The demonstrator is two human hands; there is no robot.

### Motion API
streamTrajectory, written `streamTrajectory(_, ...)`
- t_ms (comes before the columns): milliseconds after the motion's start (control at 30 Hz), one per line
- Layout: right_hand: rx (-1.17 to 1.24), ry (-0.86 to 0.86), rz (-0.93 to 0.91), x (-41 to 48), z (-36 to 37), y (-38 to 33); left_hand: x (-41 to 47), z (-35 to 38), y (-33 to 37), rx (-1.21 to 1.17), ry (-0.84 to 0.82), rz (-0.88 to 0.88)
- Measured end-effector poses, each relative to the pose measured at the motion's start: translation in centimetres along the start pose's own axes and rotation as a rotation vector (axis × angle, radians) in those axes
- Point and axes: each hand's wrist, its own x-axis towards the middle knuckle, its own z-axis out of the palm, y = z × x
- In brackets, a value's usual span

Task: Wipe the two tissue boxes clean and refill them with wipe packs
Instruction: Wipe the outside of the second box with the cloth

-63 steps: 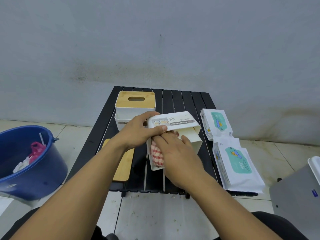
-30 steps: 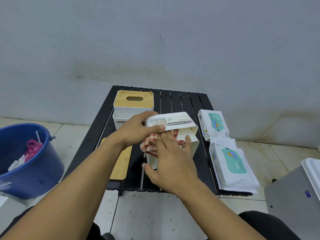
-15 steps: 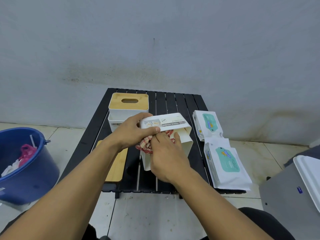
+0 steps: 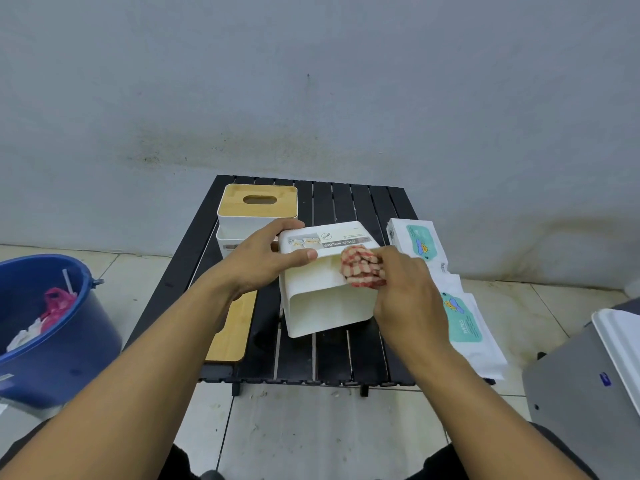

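Observation:
An open white tissue box (image 4: 322, 306) is tilted on its side above the black slatted table (image 4: 332, 355), its label facing up. My left hand (image 4: 263, 261) grips its upper left edge. My right hand (image 4: 405, 292) presses a bunched red-checked cloth (image 4: 362, 270) against the box's right rim. A second white tissue box (image 4: 256, 216) with a bamboo lid stands at the back left. A loose bamboo lid (image 4: 230, 327) lies flat at the left front. Two white and teal wipe packs (image 4: 417, 242) (image 4: 467, 327) lie along the right side.
A blue bucket (image 4: 48, 327) holding pink and white rubbish stands on the tiled floor to the left. A grey case (image 4: 588, 382) with a white lid sits at the right. A grey wall rises close behind the table.
My right hand has pulled the cloth out from inside the box and shifted it right to the box's rim. The left hand keeps its hold on the box.

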Motion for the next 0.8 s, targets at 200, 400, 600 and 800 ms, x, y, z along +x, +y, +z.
streamTrajectory(200, -0.08, -0.033, -0.177, -0.8, 3.5, -2.2, 0.3, -0.5, -0.3, -0.012, 0.004, 0.001)
streamTrajectory(400, -0.165, -0.378, -0.183, 0.5, 2.5, -1.5, 0.6, -1.2, 0.1, 0.089, -0.044, 0.012)
streamTrajectory(600, -0.124, -0.541, -0.104, 3.9, 2.2, -2.5, 0.6, -1.1, 0.5, 0.159, -0.02, 0.034)
streamTrajectory(800, -0.204, -0.295, -0.242, 2.0, 1.7, -1.5, 0.6, -0.7, -0.1, 0.165, 0.039, 0.062)
